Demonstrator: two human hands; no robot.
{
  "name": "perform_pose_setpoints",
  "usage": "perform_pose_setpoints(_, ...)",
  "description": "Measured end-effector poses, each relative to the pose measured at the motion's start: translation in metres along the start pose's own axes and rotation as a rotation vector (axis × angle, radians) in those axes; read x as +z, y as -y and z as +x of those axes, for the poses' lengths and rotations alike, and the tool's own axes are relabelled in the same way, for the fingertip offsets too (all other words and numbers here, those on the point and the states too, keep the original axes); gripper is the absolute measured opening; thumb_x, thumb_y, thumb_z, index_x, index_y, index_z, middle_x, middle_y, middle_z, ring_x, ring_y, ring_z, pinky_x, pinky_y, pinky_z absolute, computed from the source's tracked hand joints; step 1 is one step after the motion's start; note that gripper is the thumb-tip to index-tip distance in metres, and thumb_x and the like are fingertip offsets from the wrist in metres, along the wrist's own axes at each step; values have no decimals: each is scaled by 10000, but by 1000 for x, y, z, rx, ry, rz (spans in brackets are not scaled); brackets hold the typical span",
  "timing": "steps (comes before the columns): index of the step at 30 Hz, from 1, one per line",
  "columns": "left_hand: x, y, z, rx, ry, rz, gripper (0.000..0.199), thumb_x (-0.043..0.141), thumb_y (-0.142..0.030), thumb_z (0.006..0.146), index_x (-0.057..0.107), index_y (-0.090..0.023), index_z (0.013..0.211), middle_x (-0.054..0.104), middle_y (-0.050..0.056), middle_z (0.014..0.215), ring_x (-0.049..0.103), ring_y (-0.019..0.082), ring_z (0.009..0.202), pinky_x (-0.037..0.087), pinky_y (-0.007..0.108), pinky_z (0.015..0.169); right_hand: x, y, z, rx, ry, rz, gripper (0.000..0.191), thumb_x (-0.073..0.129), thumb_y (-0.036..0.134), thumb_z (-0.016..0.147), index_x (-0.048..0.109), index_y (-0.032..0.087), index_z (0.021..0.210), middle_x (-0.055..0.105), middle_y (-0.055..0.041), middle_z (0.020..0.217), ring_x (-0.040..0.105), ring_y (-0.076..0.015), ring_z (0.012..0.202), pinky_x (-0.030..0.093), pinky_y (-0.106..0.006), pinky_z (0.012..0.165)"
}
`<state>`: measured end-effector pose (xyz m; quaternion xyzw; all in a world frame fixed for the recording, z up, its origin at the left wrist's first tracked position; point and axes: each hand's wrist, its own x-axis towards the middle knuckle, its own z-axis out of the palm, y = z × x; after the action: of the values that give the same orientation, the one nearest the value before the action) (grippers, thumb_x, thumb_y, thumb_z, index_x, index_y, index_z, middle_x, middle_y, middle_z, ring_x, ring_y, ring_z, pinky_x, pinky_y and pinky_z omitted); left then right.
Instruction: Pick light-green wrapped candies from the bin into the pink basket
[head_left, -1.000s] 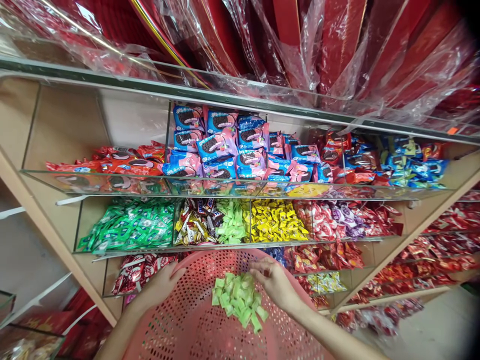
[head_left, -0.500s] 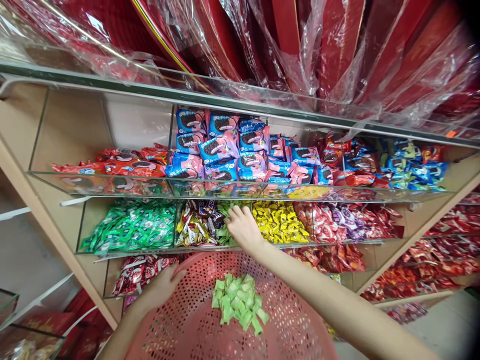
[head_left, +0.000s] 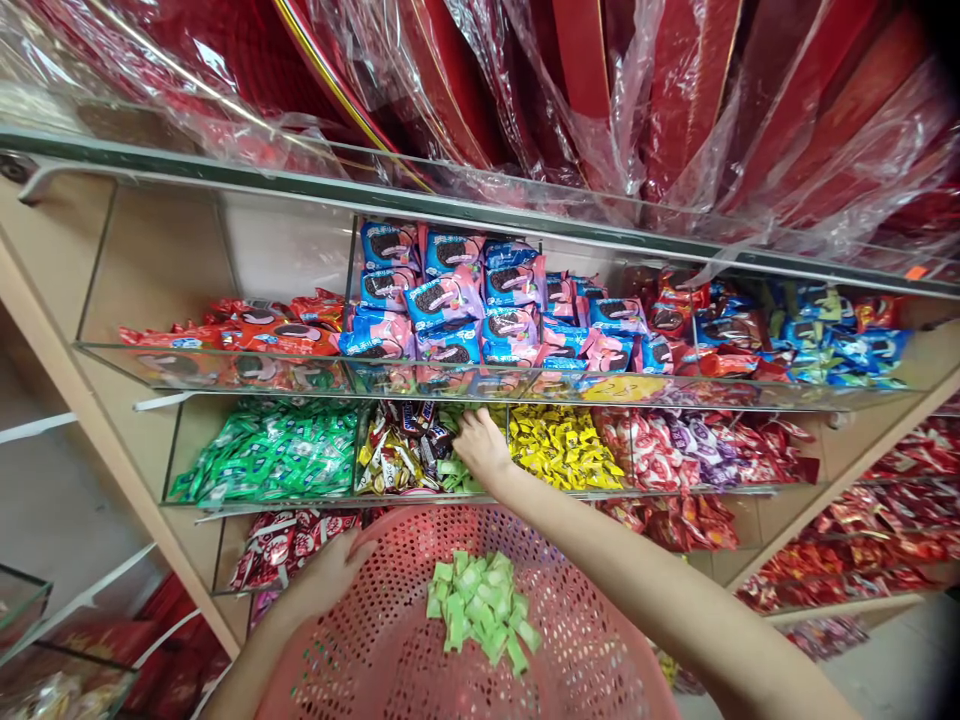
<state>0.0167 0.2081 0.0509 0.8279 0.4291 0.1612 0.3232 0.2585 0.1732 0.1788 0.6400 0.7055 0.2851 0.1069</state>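
Note:
My left hand [head_left: 331, 575] grips the left rim of a pink perforated plastic basket [head_left: 592, 620]. A small heap of light green wrapped candies [head_left: 480, 605] lies inside it. Beyond the basket, my right hand [head_left: 482, 450] reaches into a shelf compartment of similar light green candies [head_left: 455, 478]. Its fingers curl down among them, and what they hold, if anything, is hidden. Just left of this hand are dark and gold wrapped chocolates [head_left: 401, 455]. Yellow wrapped candies [head_left: 566, 450] fill the compartment to its right.
Glass-fronted shelves run across the view, with a glass ledge [head_left: 480, 385] just above my right hand. Green packets [head_left: 277, 455] lie at left, red and purple ones [head_left: 701, 445] at right. Blue-and-pink cookie packs [head_left: 450, 300] are stacked above. Red plastic-wrapped items [head_left: 585, 70] hang over the top.
The view has shifted slightly, moving the shelves a little right in the picture. My right hand stays among the green candies, its fingers slightly lower. My left hand keeps its hold on the basket.

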Motion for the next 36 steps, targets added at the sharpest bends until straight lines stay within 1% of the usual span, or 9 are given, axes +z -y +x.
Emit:
perform_pose_setpoints(5, 1, 1, 0, 9, -7, 1, 418, 358, -488, 824, 611, -161, 882, 654, 75, 794, 597, 264, 833, 413, 343, 776, -2, -3, -3, -19, -50, 14, 184, 531, 113, 818, 713, 118, 841, 654, -146, 930, 492, -264, 978, 326, -377, 869)
perform_pose_setpoints(9, 1, 1, 0, 2, -7, -15, 400, 382, -486, 814, 618, -173, 891, 663, 76, 822, 596, 263, 865, 410, 336, 790, -20, -8, -20, -25, -123, 36, 192, 490, 102, 837, 680, 106, 864, 636, -154, 941, 476, -268, 980, 328, -392, 860)
perform_pose_setpoints(11, 0, 1, 0, 3, -7, -26, 400, 388, -484, 812, 620, -172, 908, 668, 80, 854, 593, 264, 884, 409, 337, 799, -31, -10, -36, 6, -198, 141, 185, 470, 85, 835, 653, 98, 863, 635, -149, 889, 488, -263, 932, 348, -392, 805)
perform_pose_setpoints(12, 0, 0, 0, 8, -5, -27, 401, 387, -481, 814, 619, -170, 916, 668, 80, 860, 593, 263, 887, 409, 339, 803, -35, -11, -44, 34, -235, 255, 170, 474, 78, 822, 640, 104, 847, 635, -132, 842, 499, -252, 890, 358, -379, 767)
perform_pose_setpoints(14, -1, -1, 0, 15, 4, -21, 405, 381, -476, 818, 617, -163, 921, 666, 78, 847, 596, 262, 876, 410, 348, 806, -39, -11, -61, 103, -240, 639, 120, 509, 72, 770, 612, 132, 768, 616, -65, 716, 512, -198, 756, 370, -326, 682)
perform_pose_setpoints(18, -2, -2, 1, 13, -4, -13, 413, 384, -470, 812, 619, -148, 923, 666, 84, 843, 599, 272, 892, 409, 358, 813, -35, -10, -85, 184, 5, 1566, 53, 584, 135, 662, 549, 160, 632, 519, 42, 561, 437, -95, 526, 338, -238, 537)
perform_pose_setpoints(20, -2, -2, 1, 14, -8, -26, 411, 396, -467, 805, 619, -147, 933, 670, 91, 877, 598, 276, 914, 409, 355, 814, -33, -9, -92, 219, 75, 1788, 38, 608, 176, 632, 576, 157, 640, 505, 54, 547, 402, -81, 498, 314, -236, 521)
perform_pose_setpoints(30, -2, -4, 1, 28, -10, -6, 386, 383, -470, 809, 599, -159, 889, 669, 87, 878, 603, 262, 877, 410, 342, 792, -35, -11, -106, 281, 81, 1858, 104, 624, 228, 632, 663, 138, 667, 488, 52, 532, 357, -80, 512, 270, -250, 533)
perform_pose_setpoints(36, -1, -3, 0, -2, -26, -14, 384, 413, -483, 793, 603, -166, 896, 662, 95, 892, 589, 284, 922, 400, 367, 818, -29, -9, -113, 257, 89, 1861, 114, 615, 233, 672, 677, 141, 697, 547, 32, 569, 423, -89, 545, 323, -245, 565)
